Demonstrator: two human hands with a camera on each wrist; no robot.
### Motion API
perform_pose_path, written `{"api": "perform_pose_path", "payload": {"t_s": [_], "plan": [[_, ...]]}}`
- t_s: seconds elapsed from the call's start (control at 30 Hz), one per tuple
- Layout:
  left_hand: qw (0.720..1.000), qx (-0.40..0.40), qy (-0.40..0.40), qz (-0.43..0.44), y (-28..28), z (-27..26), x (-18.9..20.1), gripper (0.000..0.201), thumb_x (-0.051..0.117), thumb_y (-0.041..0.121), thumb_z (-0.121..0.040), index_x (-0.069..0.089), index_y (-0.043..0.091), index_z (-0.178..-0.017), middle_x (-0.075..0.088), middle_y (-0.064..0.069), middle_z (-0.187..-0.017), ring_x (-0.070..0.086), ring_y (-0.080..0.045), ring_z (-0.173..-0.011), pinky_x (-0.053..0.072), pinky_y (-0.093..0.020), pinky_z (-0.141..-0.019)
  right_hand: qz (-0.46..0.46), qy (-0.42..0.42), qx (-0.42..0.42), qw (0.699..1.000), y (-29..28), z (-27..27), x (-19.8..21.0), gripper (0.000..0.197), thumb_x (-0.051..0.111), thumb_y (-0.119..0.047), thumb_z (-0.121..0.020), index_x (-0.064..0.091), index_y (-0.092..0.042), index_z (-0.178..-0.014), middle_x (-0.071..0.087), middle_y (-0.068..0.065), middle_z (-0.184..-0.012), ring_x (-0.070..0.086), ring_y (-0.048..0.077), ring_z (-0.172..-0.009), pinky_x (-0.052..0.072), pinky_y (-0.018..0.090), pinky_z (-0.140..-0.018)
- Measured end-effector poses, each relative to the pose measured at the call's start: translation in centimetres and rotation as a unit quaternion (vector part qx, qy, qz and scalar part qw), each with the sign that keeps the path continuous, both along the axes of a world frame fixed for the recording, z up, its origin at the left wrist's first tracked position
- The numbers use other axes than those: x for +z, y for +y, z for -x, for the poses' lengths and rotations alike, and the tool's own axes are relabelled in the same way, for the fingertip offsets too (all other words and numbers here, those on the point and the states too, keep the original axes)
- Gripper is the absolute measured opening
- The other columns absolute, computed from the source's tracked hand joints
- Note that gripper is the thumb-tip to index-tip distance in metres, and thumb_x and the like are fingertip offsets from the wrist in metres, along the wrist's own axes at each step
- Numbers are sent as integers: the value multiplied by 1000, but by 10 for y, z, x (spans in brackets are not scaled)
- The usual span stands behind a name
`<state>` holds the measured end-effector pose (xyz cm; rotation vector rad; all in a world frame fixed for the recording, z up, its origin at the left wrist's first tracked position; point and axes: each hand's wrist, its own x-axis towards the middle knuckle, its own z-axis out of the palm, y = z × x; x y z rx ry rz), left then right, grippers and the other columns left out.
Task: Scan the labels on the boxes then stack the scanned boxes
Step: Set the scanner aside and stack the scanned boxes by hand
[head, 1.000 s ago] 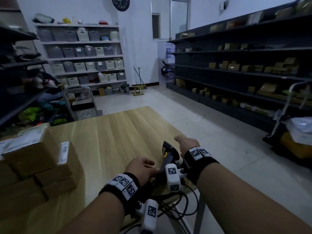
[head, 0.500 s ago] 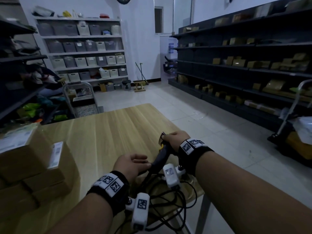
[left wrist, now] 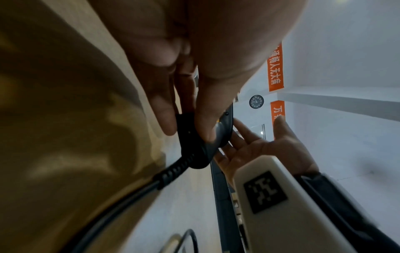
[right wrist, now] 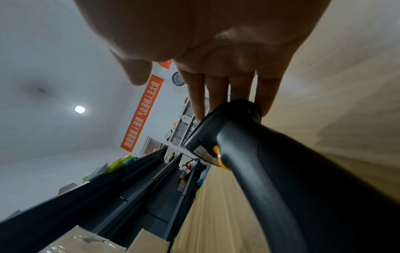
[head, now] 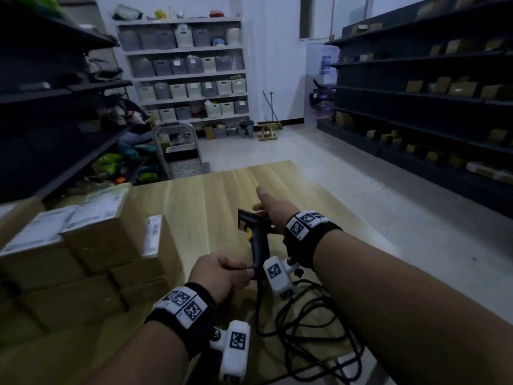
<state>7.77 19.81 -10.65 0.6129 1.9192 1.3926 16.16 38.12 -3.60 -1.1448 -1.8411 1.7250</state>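
The left hand (left wrist: pixel 190 71) pinches the black scanner (left wrist: pixel 203 142) handle's base above the wooden table (left wrist: pixel 65 137), the right hand (left wrist: pixel 266 150) open beside it.

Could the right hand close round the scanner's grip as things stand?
Probably yes. The right hand lies open with straight fingers beside the scanner head; the left hand pinches only the handle's cable end, leaving the grip bare.

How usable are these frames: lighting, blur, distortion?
Head view: dim, bluish, shelves bowed by the wide lens, boxes smeared at the left edge. Left wrist view: left hand soft, close. Right wrist view: tabletop streaked, scanner fairly sharp.
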Motion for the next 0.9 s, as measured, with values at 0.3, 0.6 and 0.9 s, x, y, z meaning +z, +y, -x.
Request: {"api": "perform_pose_path", "payload": {"t_s": [0.3, 0.6, 0.9], "plan": [[996, -9, 66, 52, -10, 21, -10, 16, 102, 17, -77, 86, 16, -81, 83, -3, -75, 78, -21, -72, 68, -45, -89, 33, -31, 36, 998, -9, 34, -13, 83, 41, -85, -93, 73, -13, -122, 74, 11, -126, 70, 31, -114, 50, 54, -110], [991, -29, 107, 79, -11, 18, -8, 13, 99, 22, -83, 86, 22, -80, 77, 9, -61, 70, -7, -58, 56, -24, -68, 23, -61, 46, 997, -9, 36, -23, 82, 42, -86, -91, 75, -17, -122, 74, 8, -131, 65, 30, -124, 44, 53, -115], [990, -20, 128, 49, -32, 14, 18, 14, 88, 33, -95, 79, 24, -88, 81, -5, -89, 79, -24, -85, 65, -38, -75, -84, -28, 6, 996, -14, 32, -9, 66, 44, -75, -98, 76, -19, -110, 73, 13, -134, 65, 33, -129, 43, 50, -118]]}}
